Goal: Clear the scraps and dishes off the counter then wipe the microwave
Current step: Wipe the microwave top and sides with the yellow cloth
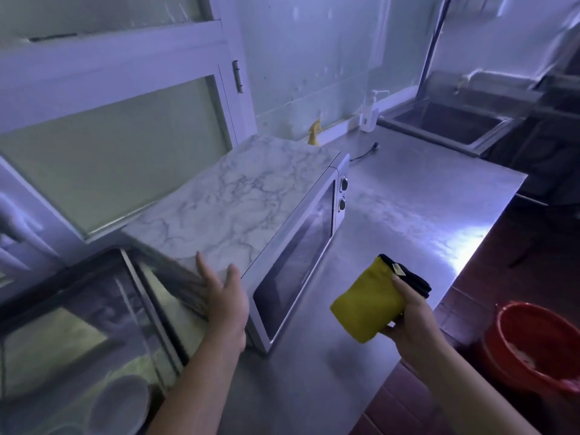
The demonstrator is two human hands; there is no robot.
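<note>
At the lower left, a glass-fronted cabinet (78,324) is standing beside the microwave, with a white bowl (120,403) showing dimly through the glass.

Just to its right, the person's left hand (224,296) is resting on the near left corner of the microwave (251,202). Its fingers are lying straight and slightly spread over the top edge, holding nothing.

The microwave is sitting on a stainless steel counter (408,215), against the wall and angled away from the viewer. Its top is covered in a white marble pattern with grey veins. Its door (295,265) is dark and mirror-like in a pale frame, and it is closed. Two round knobs (344,183) are sitting one above the other on the panel at the door's far end.

Behind the microwave, the top of a yellow spray bottle (314,136) is poking up. A dark power cord (365,153) is lying on the counter nearby, and a white pump dispenser (370,111) is standing against the wall.

To the right of the microwave, the right hand (414,318) is hovering above the counter's near edge. Its fingers and thumb are curling around a folded cloth (367,306), yellow with a black layer, which is not touching the microwave.

Further right, a metal sink (448,124) is set at the counter's far end. At the lower right, a red basin (533,346) is sitting on the floor.
</note>
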